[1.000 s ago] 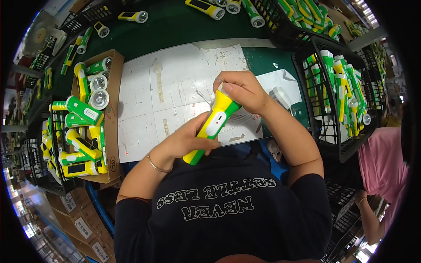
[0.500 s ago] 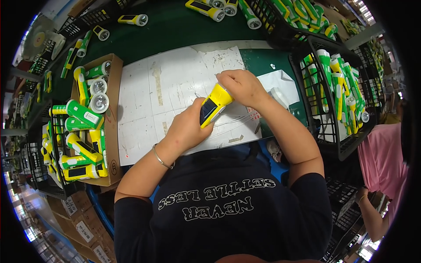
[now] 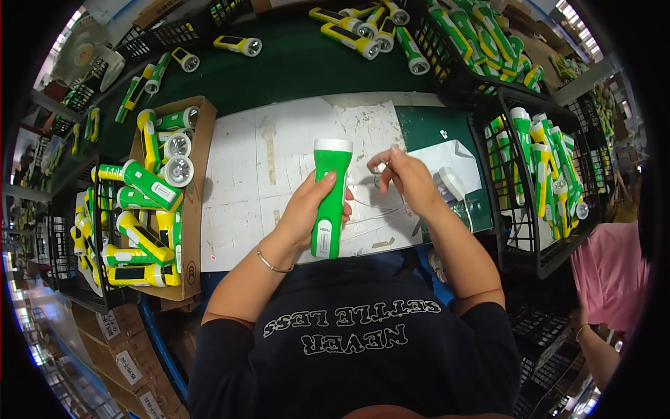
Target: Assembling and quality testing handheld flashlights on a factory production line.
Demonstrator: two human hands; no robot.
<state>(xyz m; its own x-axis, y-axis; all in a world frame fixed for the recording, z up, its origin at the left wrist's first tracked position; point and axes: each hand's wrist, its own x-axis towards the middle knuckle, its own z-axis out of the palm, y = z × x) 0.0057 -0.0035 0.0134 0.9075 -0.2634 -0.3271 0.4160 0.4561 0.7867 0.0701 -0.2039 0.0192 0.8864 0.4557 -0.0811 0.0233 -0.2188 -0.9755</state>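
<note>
My left hand [image 3: 307,206] is closed around a flashlight [image 3: 328,202] with a green body, a white head at the top and a pale switch panel toward its lower end. The flashlight is nearly upright in the picture, with its green side showing. To its right, my right hand [image 3: 408,181] is off the flashlight, its fingers loosely bent and apart. A small whitish spot shows by those fingertips; what it is I cannot make out. Thin white cords [image 3: 380,213] lie on the white work sheet [image 3: 241,181] beneath my hands.
At left stands a cardboard box [image 3: 202,140] of green and yellow flashlights. Black crates [image 3: 537,237] of flashlights stand at right. More flashlights [image 3: 349,38] lie on the green table [image 3: 293,73]. A white rounded device [image 3: 450,183] sits right of my hand. Someone in pink [image 3: 607,272] is at far right.
The flashlight has turned from its yellow side with the dark panel to its green side, and its head now points up. My right hand has let go of the head and moved right.
</note>
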